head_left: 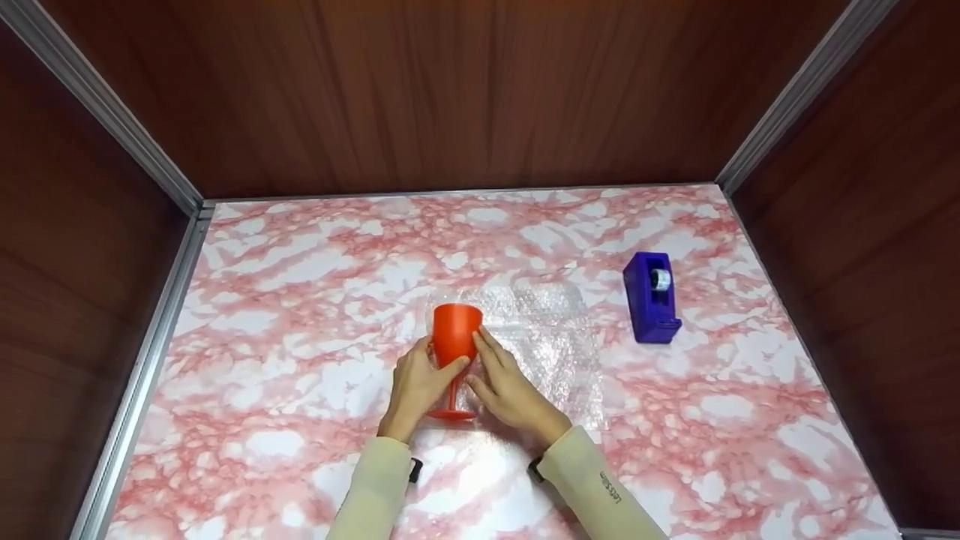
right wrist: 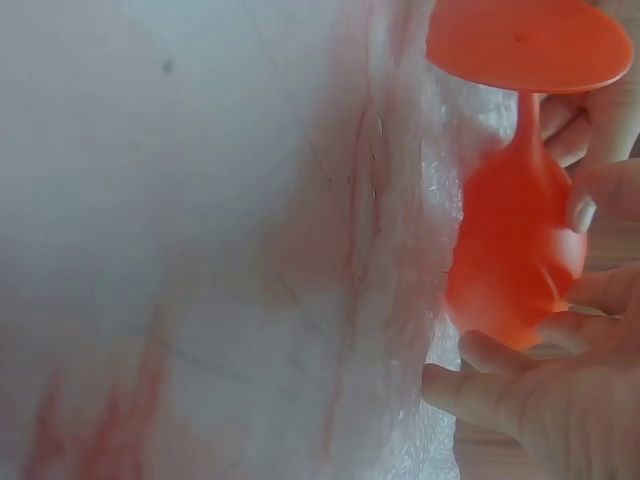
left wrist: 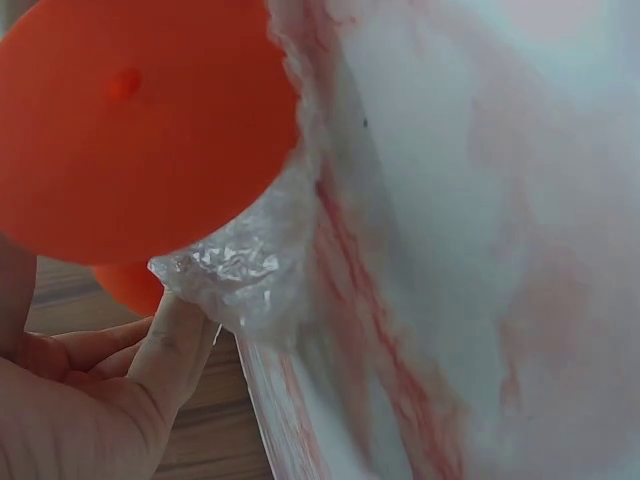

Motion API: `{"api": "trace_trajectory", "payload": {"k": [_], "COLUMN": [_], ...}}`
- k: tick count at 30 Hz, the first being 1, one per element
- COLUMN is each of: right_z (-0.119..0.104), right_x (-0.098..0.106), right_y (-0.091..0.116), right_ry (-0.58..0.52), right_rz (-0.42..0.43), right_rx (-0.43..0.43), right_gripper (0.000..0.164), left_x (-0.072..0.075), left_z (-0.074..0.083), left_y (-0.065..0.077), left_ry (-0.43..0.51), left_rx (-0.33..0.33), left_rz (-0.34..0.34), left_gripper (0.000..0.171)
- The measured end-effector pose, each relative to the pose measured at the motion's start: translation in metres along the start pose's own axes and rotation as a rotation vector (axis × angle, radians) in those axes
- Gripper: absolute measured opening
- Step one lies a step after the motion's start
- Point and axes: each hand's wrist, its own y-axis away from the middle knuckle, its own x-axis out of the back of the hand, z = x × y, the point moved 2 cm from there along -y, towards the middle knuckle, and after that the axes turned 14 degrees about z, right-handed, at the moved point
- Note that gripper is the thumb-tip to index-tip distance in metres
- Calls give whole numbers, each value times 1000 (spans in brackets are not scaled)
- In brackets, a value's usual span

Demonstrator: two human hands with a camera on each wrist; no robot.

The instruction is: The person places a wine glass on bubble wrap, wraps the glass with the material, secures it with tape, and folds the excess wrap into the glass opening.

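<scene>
An orange plastic goblet lies on its side over the left part of a sheet of clear bubble wrap, its round foot towards me. My left hand holds the bowl from the left, thumb across the top and fingers round the far side. Against the right of the bowl my right hand rests its fairly straight fingertips, with the thumb near the stem. In the left wrist view the goblet's foot hides most of the bowl. The right wrist view shows the bowl between both hands.
A purple tape dispenser with a roll of tape stands to the right of the bubble wrap. Dark wood-look panels enclose the pink-and-white marbled table at the back and on both sides, with metal rails along the edges.
</scene>
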Motion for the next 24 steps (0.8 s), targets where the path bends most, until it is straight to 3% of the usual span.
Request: {"api": "trace_trajectory", "payload": {"k": [9,16,24], "right_z": [2,3,2], "right_x": [0,-1,0], "right_y": [-1,0,0], "right_ry": [-17,-42,-28], "right_rz": [-60,-57,-66], "right_rx": [-73,-85,-111], "right_gripper": [77,78,71], "left_x": [2,1,1], "left_z": [-1,-7,-7], "left_y": [-2,-3,-4], "left_ry": [49,106,111], "left_rx": [53,55,41], "left_rz": [-19,-39,-15], "left_gripper": [82,85,83]}}
